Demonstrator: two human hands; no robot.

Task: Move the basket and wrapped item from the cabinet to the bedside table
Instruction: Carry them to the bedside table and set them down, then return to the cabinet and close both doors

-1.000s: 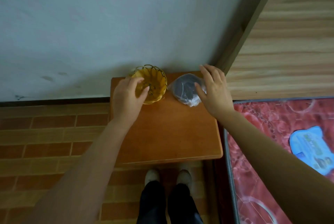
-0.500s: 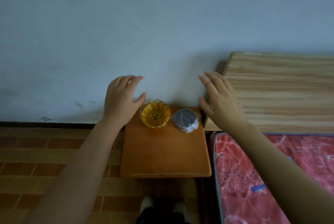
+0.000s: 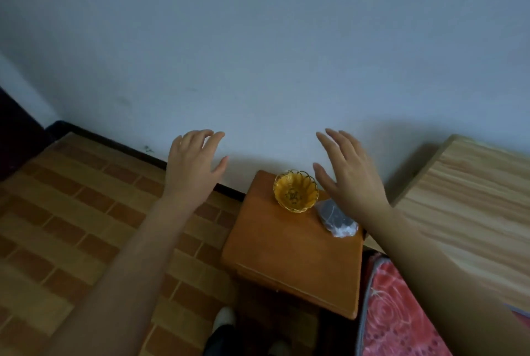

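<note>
A small yellow basket (image 3: pixel 295 194) stands at the back of the orange-brown bedside table (image 3: pixel 281 252), near the wall. Right of it lies the wrapped item (image 3: pixel 335 219), something dark in clear plastic. My left hand (image 3: pixel 193 167) is raised over the floor left of the table, fingers spread and empty. My right hand (image 3: pixel 348 173) hovers above the table's back right corner, fingers apart, holding nothing; it overlaps part of the wrapped item in view without gripping it.
A wooden headboard (image 3: pixel 470 212) and a bed with a red patterned cover (image 3: pixel 395 324) adjoin the table's right side. A grey wall (image 3: pixel 258 54) is behind. Brick-patterned floor (image 3: pixel 71 226) stretches left. My feet (image 3: pixel 226 318) are in front of the table.
Both hands have let go of the basket and the wrapped item and lifted away. My view has swung up and left, so the table now sits lower right.
</note>
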